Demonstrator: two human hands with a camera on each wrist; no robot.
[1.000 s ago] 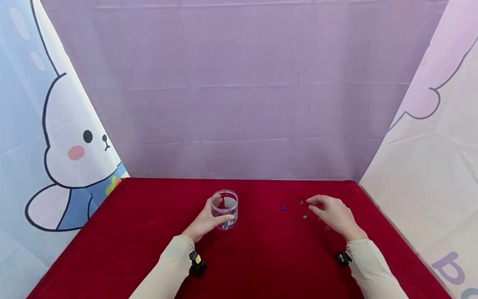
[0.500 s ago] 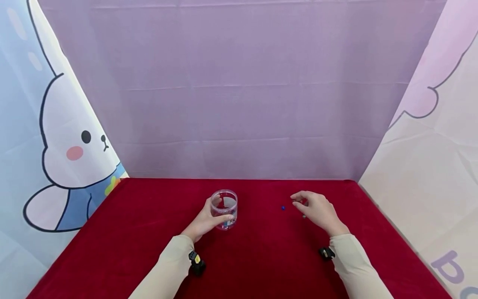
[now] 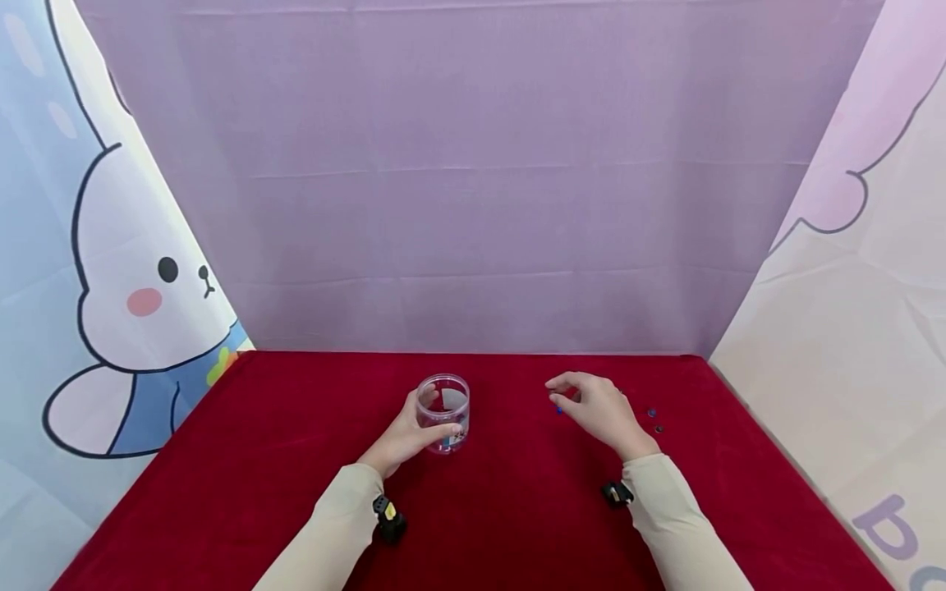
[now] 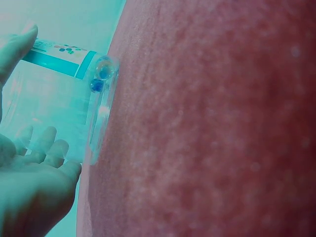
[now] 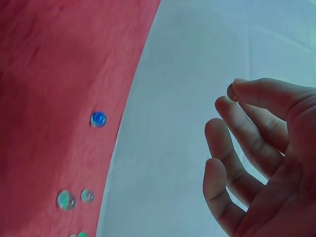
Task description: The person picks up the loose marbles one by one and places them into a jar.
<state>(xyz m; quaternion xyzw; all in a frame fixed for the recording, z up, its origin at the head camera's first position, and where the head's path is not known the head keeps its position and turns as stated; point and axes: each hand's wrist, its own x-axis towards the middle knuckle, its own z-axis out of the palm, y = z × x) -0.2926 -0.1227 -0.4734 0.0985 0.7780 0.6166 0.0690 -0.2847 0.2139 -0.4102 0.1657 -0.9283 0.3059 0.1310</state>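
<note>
Red cloth point(image 3: 517, 525) covers the table, with a plain purple backdrop point(image 3: 473, 205) behind it, a cartoon rabbit curtain point(image 3: 126, 287) on the left and a pale printed curtain point(image 3: 850, 328) on the right.

Near the middle of the cloth a clear plastic jar point(image 3: 443, 413) stands upright. The left hand point(image 3: 405, 437) grips it from the near left side, fingers curled round the wall and the thumb across the front. In the left wrist view a couple of marbles point(image 4: 100, 76) lie inside the jar, against its bottom edge, one of them blue.

To the right of the jar, well apart from it, the right hand point(image 3: 600, 410) hovers above the cloth. Its thumb and forefinger are narrowed to a pinch on a small marble point(image 5: 232, 92), which shows at the fingertips in the right wrist view; the other fingers hang loosely curled. A loose blue marble point(image 3: 559, 410) lies on the cloth just beside this hand, on its jar side. A few more marbles point(image 3: 654, 420) lie on the cloth to the right of the hand, near its wrist. Both arms wear pale sleeves point(image 3: 336, 533).
</note>
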